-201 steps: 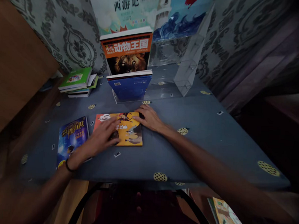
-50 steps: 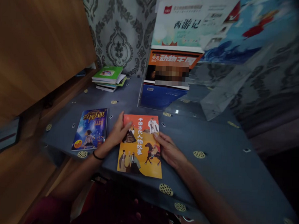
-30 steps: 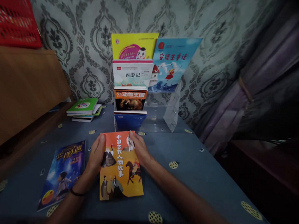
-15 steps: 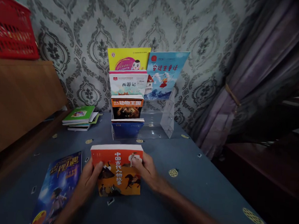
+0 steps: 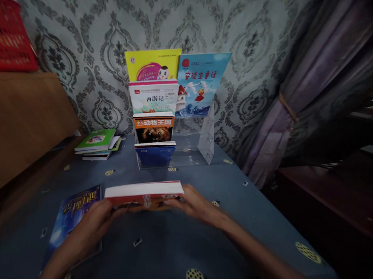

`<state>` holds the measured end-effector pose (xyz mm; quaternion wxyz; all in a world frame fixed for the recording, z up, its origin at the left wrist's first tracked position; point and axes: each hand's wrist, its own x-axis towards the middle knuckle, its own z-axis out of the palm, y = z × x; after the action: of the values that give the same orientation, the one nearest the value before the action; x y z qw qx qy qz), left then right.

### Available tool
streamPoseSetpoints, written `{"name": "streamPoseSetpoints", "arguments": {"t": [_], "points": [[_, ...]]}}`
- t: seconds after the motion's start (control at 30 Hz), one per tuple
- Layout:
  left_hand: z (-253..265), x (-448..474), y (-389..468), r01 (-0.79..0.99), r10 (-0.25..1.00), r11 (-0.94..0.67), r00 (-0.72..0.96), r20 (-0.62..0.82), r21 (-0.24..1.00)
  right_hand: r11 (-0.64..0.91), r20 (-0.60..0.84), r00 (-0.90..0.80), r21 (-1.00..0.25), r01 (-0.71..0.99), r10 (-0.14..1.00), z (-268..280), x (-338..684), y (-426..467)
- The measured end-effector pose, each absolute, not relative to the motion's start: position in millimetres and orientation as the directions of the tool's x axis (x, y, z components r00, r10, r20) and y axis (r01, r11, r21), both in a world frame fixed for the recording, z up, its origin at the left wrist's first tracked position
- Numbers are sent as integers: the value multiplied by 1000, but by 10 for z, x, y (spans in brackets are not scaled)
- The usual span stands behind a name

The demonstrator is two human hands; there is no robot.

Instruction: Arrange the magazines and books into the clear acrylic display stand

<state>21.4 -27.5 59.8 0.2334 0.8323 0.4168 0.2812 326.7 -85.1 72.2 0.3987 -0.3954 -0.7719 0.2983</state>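
Between my two hands is a thick paperback book [image 5: 144,197] with a red-orange cover, tipped so its white page edge faces up and the cover shows only as a thin strip. My left hand [image 5: 96,220] grips its left end, and my right hand [image 5: 191,202] grips its right end. Under my left forearm lies a dark blue book [image 5: 71,216] flat on the table, partly covered. Beyond my hands stands a clear stepped rack [image 5: 207,136]. It holds a blue book [image 5: 156,155], a lion-cover book [image 5: 154,131], a white book [image 5: 154,98], a yellow book [image 5: 153,65] and a light blue book [image 5: 202,84].
A small stack of books topped by a green one [image 5: 95,139] lies at the back left of the table [image 5: 231,241]. A wooden cabinet [image 5: 25,122] with a red basket [image 5: 12,38] on it stands at the left. A tied curtain [image 5: 278,115] hangs at the right.
The red-orange book has tilted from showing its full cover to nearly edge-on, still in both hands. My left hand has turned over with it. The view has shifted slightly.
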Motion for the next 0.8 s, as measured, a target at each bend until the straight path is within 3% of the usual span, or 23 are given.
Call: {"name": "streamPoseSetpoints", "arguments": {"t": [0.23, 0.4, 0.67, 0.8], "points": [[836, 601, 187, 509, 739, -670, 524, 423, 540, 504, 468, -197, -746, 435, 862, 843, 3523, -502], [1034, 882, 422, 341, 711, -695, 454, 537, 633, 511, 501, -141, -755, 411, 854, 1033, 3663, -271], [1154, 1052, 622, 364, 679, -734, 425, 599, 574, 545, 555, -107, -730, 412, 825, 1193, 3718, -100], [1106, 1010, 559, 333, 701, -709, 429, 570, 621, 535, 542, -118, -726, 432, 832, 1090, 3686, -169]]}}
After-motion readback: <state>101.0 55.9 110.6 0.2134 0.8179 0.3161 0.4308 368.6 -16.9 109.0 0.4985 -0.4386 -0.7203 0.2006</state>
